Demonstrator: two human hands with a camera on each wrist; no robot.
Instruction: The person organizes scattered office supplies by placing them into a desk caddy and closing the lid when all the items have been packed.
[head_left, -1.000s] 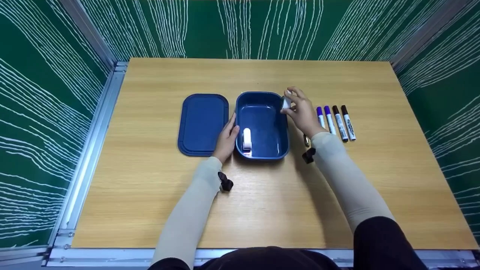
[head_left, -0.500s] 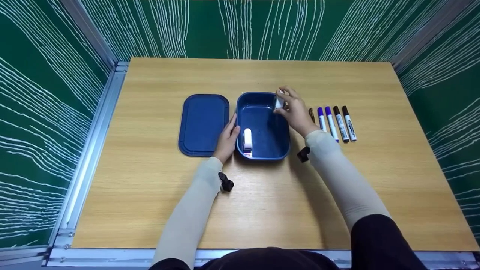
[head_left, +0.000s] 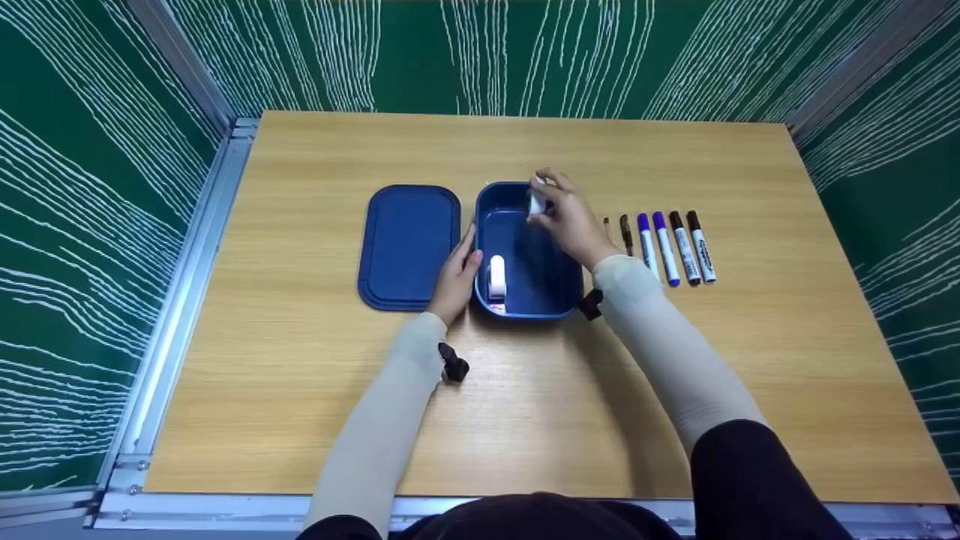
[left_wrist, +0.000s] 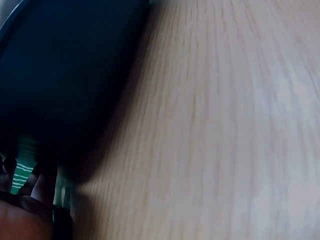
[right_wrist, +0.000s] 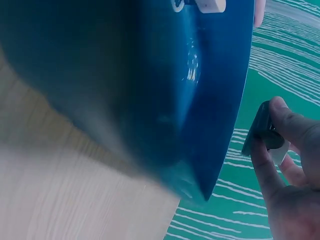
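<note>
The right hand (head_left: 571, 221) pinches a small white-and-grey marker-like piece (head_left: 537, 202) between thumb and fingertips, holding it up over the far right corner of the open dark-blue plastic box (head_left: 559, 296). The piece is clamped at the fingertips; from the head view its long axis runs roughly away from the person, but whether it is a cap or a short marker is too small to tell. The box interior lies directly below and toward the wrist side of this hand, so the held piece sits above the compartment, not touching its wall.

The left hand (head_left: 454, 276) rests against the outer left wall of the box with fingers fairly straight, holding nothing. Just inside the wall from those fingers lies a white capped marker (head_left: 496, 279), long axis pointing away from the person.

Outward of the left hand lies the flat dark-blue lid (head_left: 409, 244), beside the box. Outward of the right hand a row of markers (head_left: 675, 244) lies parallel on the wooden surface (head_left: 525, 420) — apart from the box, nearer the right hand.
</note>
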